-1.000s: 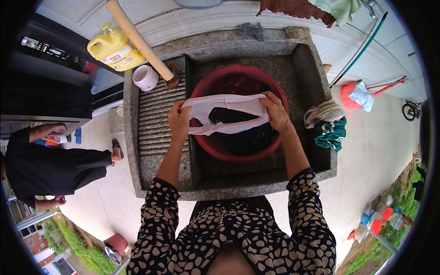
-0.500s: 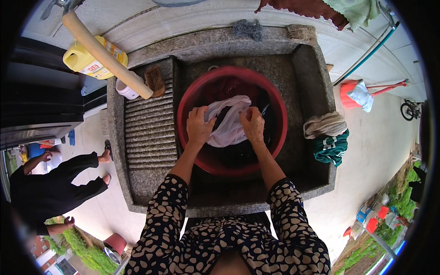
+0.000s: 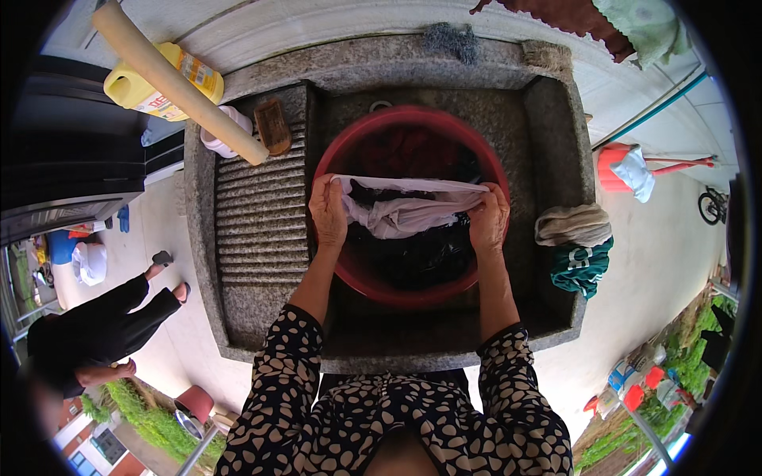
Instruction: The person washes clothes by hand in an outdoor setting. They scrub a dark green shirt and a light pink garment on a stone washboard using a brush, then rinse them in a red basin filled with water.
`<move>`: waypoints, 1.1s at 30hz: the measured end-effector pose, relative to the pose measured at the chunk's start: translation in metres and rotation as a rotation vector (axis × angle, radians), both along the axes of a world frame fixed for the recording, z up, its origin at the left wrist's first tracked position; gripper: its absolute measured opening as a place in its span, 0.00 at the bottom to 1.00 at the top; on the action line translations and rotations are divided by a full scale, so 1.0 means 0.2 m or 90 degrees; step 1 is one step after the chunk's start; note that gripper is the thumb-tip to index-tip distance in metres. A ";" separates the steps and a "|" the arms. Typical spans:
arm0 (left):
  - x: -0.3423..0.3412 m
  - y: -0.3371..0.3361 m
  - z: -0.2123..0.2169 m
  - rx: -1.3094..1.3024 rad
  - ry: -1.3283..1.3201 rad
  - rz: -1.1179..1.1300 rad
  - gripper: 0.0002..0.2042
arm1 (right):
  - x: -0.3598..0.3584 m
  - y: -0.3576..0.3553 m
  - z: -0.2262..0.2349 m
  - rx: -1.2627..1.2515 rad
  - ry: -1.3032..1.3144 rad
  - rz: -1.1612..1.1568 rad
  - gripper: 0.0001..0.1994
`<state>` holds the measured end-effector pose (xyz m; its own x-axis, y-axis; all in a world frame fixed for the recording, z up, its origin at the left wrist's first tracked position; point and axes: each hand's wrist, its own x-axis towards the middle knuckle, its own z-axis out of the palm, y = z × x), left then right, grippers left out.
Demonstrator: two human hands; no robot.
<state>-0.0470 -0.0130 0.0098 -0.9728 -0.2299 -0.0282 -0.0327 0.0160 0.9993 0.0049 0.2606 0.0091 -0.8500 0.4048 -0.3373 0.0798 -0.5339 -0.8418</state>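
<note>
A white garment [image 3: 405, 208] is stretched out flat above a red basin [image 3: 354, 279] that sits in a stone wash sink [image 3: 556, 119]. My left hand [image 3: 328, 213] grips the garment's left edge and my right hand [image 3: 489, 220] grips its right edge. Dark wet laundry [image 3: 413, 258] lies in the basin under the garment. Both forearms come up from the lower edge in spotted sleeves.
A ribbed stone washboard [image 3: 262, 222] lies left of the basin, with a scrub brush [image 3: 273, 125], a white cup [image 3: 214, 139], a yellow jug [image 3: 143, 83] and a pale pole [image 3: 178, 79] behind it. Folded beige and green cloths [image 3: 575, 246] rest on the right rim. Another person in black [image 3: 95, 325] bends at left.
My hands were bunched together on the garment down in the basin; now they have moved apart and lifted, pulling the white garment out wide between them.
</note>
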 end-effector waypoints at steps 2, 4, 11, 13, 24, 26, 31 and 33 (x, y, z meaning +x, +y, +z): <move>-0.02 0.02 0.06 0.077 -0.012 0.016 0.08 | -0.01 0.07 0.05 -0.052 -0.010 0.056 0.05; -0.04 0.01 0.08 0.162 -0.043 0.051 0.07 | 0.00 0.06 0.21 0.321 -0.060 0.229 0.06; -0.01 0.01 0.13 0.149 -0.046 0.051 0.10 | -0.01 0.12 0.21 0.328 -0.094 0.226 0.07; 0.03 0.03 0.10 -0.055 -0.019 0.019 0.10 | -0.04 0.09 0.15 0.404 -0.050 0.171 0.06; 0.32 0.10 -0.08 -0.312 -0.140 -0.029 0.09 | -0.01 0.04 -0.03 0.200 -0.048 0.180 0.07; 0.33 0.09 0.00 -0.290 -0.074 -0.034 0.07 | -0.04 0.13 0.20 0.062 0.033 0.139 0.07; 0.34 0.09 0.31 -0.210 0.104 -0.016 0.04 | 0.00 0.22 0.40 -0.031 0.148 0.093 0.09; 0.36 0.05 0.47 -0.202 0.201 0.025 0.05 | 0.00 0.15 0.49 -0.057 0.192 0.074 0.10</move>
<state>0.0244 -0.0029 0.1032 -0.9124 -0.2168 0.3471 0.2669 0.3278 0.9063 0.0056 0.2910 0.1073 -0.9557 0.2790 -0.0938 -0.1007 -0.6093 -0.7865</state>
